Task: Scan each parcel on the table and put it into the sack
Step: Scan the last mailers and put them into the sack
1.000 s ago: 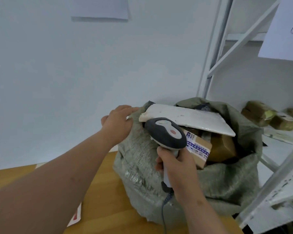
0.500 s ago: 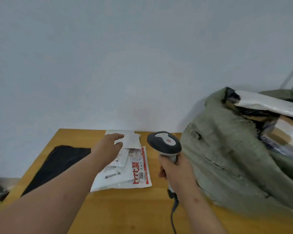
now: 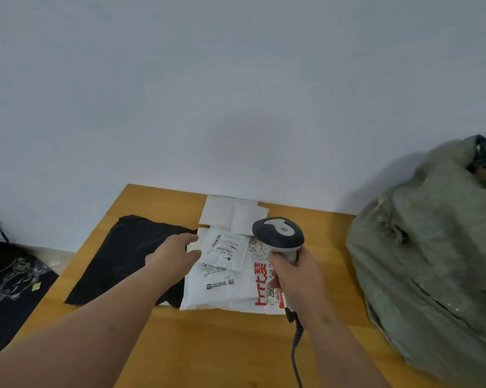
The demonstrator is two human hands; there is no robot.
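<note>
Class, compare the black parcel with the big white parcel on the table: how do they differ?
The black parcel is plain and dark; the white parcel carries red print and a label. The black one lies left, the white one at the centre with a smaller parcel on top. Both lie flat on the table.

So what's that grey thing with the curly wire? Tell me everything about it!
It's a handheld scanner that looks like plastic: a dark grey rounded head with a pale top panel and a small reddish button, on a light handle. The right hand grips the handle, holding it upright above the white parcels on the wooden table. A dark coiled cord hangs from its base toward the table's near edge.
</note>
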